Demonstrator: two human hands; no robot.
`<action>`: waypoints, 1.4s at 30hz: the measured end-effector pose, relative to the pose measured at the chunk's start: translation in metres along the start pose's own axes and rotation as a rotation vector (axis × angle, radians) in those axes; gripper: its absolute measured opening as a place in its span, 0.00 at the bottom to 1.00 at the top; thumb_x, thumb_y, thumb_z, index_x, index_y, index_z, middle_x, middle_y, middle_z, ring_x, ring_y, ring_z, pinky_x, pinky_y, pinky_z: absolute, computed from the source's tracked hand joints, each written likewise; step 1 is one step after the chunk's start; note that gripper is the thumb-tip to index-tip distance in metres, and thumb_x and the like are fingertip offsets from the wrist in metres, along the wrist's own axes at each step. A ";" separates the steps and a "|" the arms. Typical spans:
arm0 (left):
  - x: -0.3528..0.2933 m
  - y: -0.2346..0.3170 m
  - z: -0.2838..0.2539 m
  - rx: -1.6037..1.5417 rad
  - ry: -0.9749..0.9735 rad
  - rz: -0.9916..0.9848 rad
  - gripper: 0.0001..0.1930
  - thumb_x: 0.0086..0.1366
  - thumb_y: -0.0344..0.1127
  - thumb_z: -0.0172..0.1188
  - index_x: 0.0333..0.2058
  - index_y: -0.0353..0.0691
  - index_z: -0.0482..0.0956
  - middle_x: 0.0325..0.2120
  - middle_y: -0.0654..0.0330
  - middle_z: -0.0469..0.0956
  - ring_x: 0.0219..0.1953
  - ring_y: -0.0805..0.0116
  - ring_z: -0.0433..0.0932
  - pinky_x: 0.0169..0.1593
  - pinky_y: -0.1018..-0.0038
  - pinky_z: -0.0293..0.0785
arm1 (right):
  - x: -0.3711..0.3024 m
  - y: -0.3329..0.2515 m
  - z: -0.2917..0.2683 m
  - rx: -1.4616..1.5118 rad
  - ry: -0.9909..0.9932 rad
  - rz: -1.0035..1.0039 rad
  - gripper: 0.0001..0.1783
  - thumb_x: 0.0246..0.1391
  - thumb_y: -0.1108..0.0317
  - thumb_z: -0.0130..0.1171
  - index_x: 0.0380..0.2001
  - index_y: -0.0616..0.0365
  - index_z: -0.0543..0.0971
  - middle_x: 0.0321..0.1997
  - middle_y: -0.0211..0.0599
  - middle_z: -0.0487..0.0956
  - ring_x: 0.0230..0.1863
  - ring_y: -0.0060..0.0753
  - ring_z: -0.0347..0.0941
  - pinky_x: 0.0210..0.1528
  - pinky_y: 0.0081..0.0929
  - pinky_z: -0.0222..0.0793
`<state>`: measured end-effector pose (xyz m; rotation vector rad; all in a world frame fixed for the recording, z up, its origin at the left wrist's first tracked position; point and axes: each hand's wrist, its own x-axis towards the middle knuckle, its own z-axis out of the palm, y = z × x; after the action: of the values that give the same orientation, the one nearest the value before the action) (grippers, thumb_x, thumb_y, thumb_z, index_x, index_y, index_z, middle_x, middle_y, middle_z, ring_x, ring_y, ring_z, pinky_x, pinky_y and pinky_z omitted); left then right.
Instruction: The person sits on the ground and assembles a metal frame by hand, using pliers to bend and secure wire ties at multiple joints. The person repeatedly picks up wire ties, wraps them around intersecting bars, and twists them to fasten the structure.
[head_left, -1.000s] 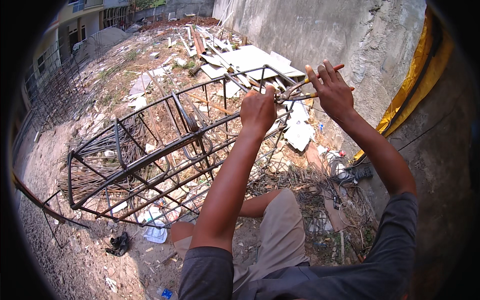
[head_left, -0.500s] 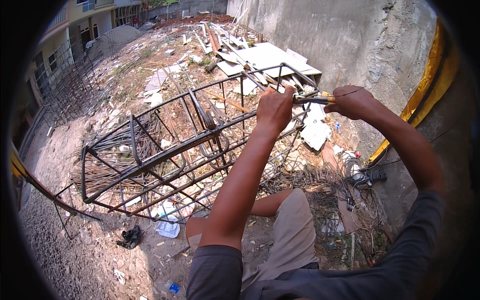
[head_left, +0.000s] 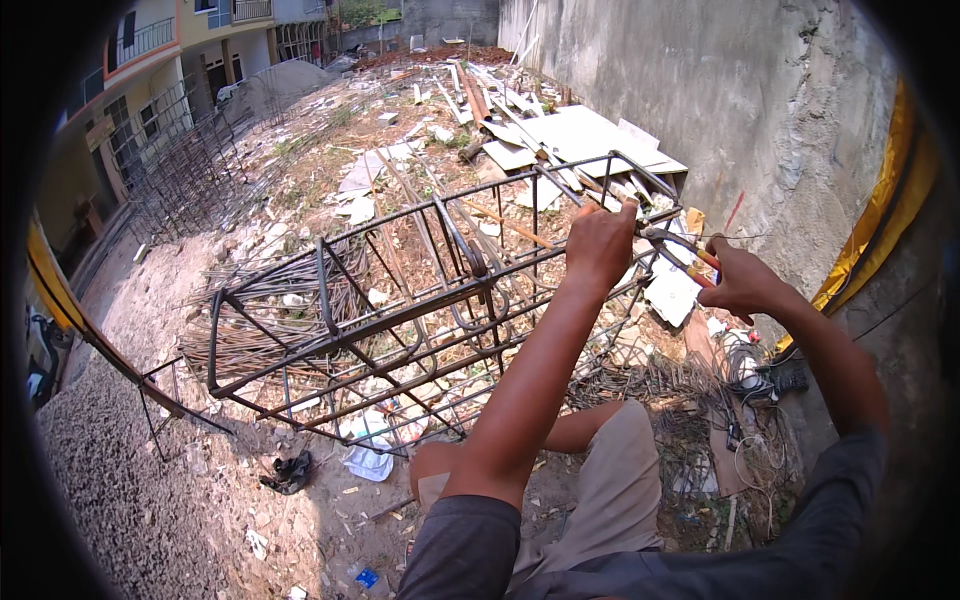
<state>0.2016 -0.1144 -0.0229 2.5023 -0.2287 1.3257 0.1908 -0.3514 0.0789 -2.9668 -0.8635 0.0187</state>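
Note:
A long cage of dark steel rebar (head_left: pixel 415 306) stretches across the middle at a slant. My left hand (head_left: pixel 598 248) is closed at a bar near its right end, knuckles up; the fingertips are hidden. Just right of it, my right hand (head_left: pixel 745 278) holds pincers (head_left: pixel 697 274) with orange-yellow handles. The handles are spread apart, and the dark jaws point at the bar end beside my left hand. A thin wire (head_left: pixel 748 237) sticks out above my right hand. Whether the jaws grip the wire, I cannot tell.
Cut rods (head_left: pixel 255 350) lie in a heap under the cage's left half. White boards (head_left: pixel 590 135) and planks are piled beyond it. A concrete wall (head_left: pixel 740 110) and a yellow tarp (head_left: pixel 880 210) stand at the right. Tangled wire (head_left: pixel 650 385) covers ground nearby.
The pincers' handles have spread apart, and my right hand's fingers have loosened around them. My left hand stays at the bar. The whole view has shifted, with the scene moving right and down.

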 end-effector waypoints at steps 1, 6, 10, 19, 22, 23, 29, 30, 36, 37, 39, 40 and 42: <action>0.001 -0.001 0.001 0.008 0.020 0.005 0.01 0.62 0.29 0.57 0.33 0.43 0.75 0.16 0.55 0.78 0.24 0.53 0.81 0.44 0.59 0.73 | -0.008 -0.003 0.006 -0.215 0.233 -0.081 0.22 0.49 0.64 0.69 0.43 0.58 0.70 0.28 0.46 0.81 0.27 0.48 0.81 0.31 0.39 0.78; 0.001 0.005 0.002 0.023 0.023 0.035 0.03 0.63 0.28 0.55 0.35 0.41 0.75 0.15 0.54 0.77 0.24 0.54 0.81 0.46 0.61 0.75 | -0.032 -0.005 0.029 -0.754 0.687 -0.216 0.17 0.59 0.69 0.58 0.50 0.59 0.72 0.38 0.40 0.78 0.39 0.46 0.80 0.38 0.43 0.77; -0.003 0.004 -0.001 0.023 0.045 0.043 0.03 0.63 0.28 0.54 0.36 0.41 0.75 0.16 0.54 0.78 0.24 0.54 0.81 0.47 0.61 0.75 | -0.028 -0.008 0.017 -0.642 0.404 -0.084 0.12 0.62 0.69 0.55 0.48 0.59 0.73 0.37 0.40 0.79 0.35 0.45 0.82 0.35 0.40 0.78; 0.004 0.010 0.002 -0.030 0.051 0.008 0.05 0.62 0.28 0.56 0.36 0.41 0.77 0.17 0.54 0.78 0.25 0.53 0.81 0.47 0.60 0.76 | 0.015 0.062 0.030 -0.235 0.380 -0.199 0.08 0.63 0.67 0.55 0.44 0.54 0.74 0.37 0.47 0.81 0.34 0.57 0.80 0.36 0.53 0.74; 0.007 0.006 -0.003 -0.022 0.030 -0.016 0.06 0.61 0.28 0.56 0.37 0.41 0.78 0.16 0.54 0.77 0.24 0.52 0.80 0.48 0.60 0.76 | 0.007 0.058 0.032 -0.390 0.482 -0.234 0.09 0.65 0.61 0.57 0.41 0.55 0.75 0.37 0.47 0.82 0.35 0.53 0.81 0.34 0.49 0.74; 0.005 0.007 -0.003 -0.015 0.032 -0.010 0.06 0.61 0.28 0.57 0.38 0.41 0.77 0.16 0.54 0.77 0.23 0.52 0.80 0.48 0.60 0.76 | 0.001 0.057 0.033 -0.447 0.521 -0.259 0.11 0.66 0.60 0.57 0.40 0.56 0.76 0.37 0.47 0.82 0.35 0.52 0.81 0.33 0.47 0.74; 0.001 0.002 -0.005 0.014 -0.030 -0.012 0.13 0.59 0.26 0.57 0.44 0.39 0.76 0.15 0.54 0.76 0.23 0.52 0.80 0.50 0.59 0.76 | -0.020 0.025 0.025 -0.036 0.159 -0.185 0.16 0.68 0.54 0.57 0.42 0.57 0.71 0.22 0.38 0.77 0.20 0.36 0.78 0.22 0.37 0.71; 0.000 -0.003 -0.009 -0.020 -0.071 -0.019 0.15 0.59 0.25 0.56 0.46 0.39 0.77 0.16 0.54 0.77 0.25 0.52 0.81 0.49 0.58 0.74 | -0.022 0.009 0.014 0.282 -0.023 -0.073 0.17 0.68 0.53 0.57 0.43 0.57 0.70 0.21 0.37 0.77 0.19 0.34 0.77 0.21 0.34 0.71; 0.001 0.012 -0.017 -0.030 -0.122 0.034 0.15 0.58 0.23 0.54 0.45 0.39 0.77 0.20 0.55 0.81 0.28 0.54 0.83 0.49 0.59 0.73 | -0.027 0.038 0.025 1.253 -0.528 0.022 0.26 0.59 0.50 0.68 0.42 0.60 0.69 0.18 0.32 0.73 0.13 0.27 0.72 0.15 0.25 0.68; 0.002 0.013 -0.015 -0.030 -0.112 0.043 0.14 0.58 0.23 0.54 0.43 0.39 0.78 0.20 0.55 0.81 0.28 0.54 0.83 0.49 0.59 0.73 | -0.028 0.040 0.022 1.053 -0.493 0.031 0.27 0.57 0.51 0.70 0.43 0.60 0.69 0.18 0.32 0.73 0.12 0.27 0.72 0.15 0.26 0.68; 0.001 0.008 -0.014 -0.028 -0.133 -0.002 0.09 0.59 0.25 0.55 0.37 0.42 0.80 0.21 0.55 0.81 0.29 0.55 0.83 0.51 0.59 0.72 | -0.027 0.017 0.003 0.663 -0.427 0.031 0.30 0.54 0.52 0.73 0.45 0.60 0.68 0.19 0.33 0.74 0.12 0.27 0.72 0.14 0.27 0.68; -0.001 0.001 -0.013 -0.028 -0.122 -0.023 0.08 0.60 0.27 0.56 0.37 0.43 0.81 0.21 0.55 0.81 0.30 0.54 0.83 0.52 0.59 0.72 | -0.027 -0.002 -0.007 0.514 -0.369 0.037 0.27 0.52 0.58 0.72 0.45 0.61 0.69 0.20 0.35 0.76 0.15 0.34 0.75 0.19 0.34 0.73; 0.003 0.003 -0.013 -0.020 -0.146 -0.044 0.07 0.60 0.30 0.58 0.36 0.47 0.83 0.23 0.56 0.82 0.32 0.55 0.83 0.54 0.61 0.71 | -0.031 -0.001 -0.002 0.010 0.042 -0.084 0.23 0.50 0.63 0.70 0.44 0.60 0.71 0.28 0.39 0.79 0.24 0.38 0.78 0.26 0.39 0.74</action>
<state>0.1927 -0.1131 -0.0131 2.5743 -0.2158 1.1192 0.1639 -0.3671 0.0804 -2.9074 -0.9790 -0.0428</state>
